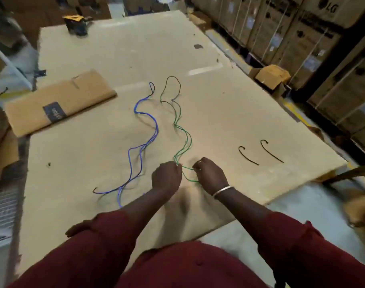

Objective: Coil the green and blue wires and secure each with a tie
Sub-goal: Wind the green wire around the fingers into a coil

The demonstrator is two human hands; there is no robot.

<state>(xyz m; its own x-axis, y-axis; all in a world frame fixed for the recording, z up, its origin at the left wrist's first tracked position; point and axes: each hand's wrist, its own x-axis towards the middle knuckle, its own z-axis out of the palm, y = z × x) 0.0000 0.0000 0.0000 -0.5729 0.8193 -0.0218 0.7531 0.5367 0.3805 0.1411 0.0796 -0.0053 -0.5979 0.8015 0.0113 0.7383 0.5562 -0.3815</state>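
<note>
the cardboard sheet carrying everything has plenty of bare room toward its far edge and right edge, so you can draw slack in freely. the flattened box sits by the left edge, well apart from your work. the blue wire snakes left of centre; the green wire runs down the middle to your hands, just beside it in places, and pulling fast could drag one across the other and tangle them. your left hand is closed on the green wire's near end, your right hand pinches its loop near the sheet's near edge. the two black ties lie toward the right edge, where a swept sleeve could knock them off.
</note>
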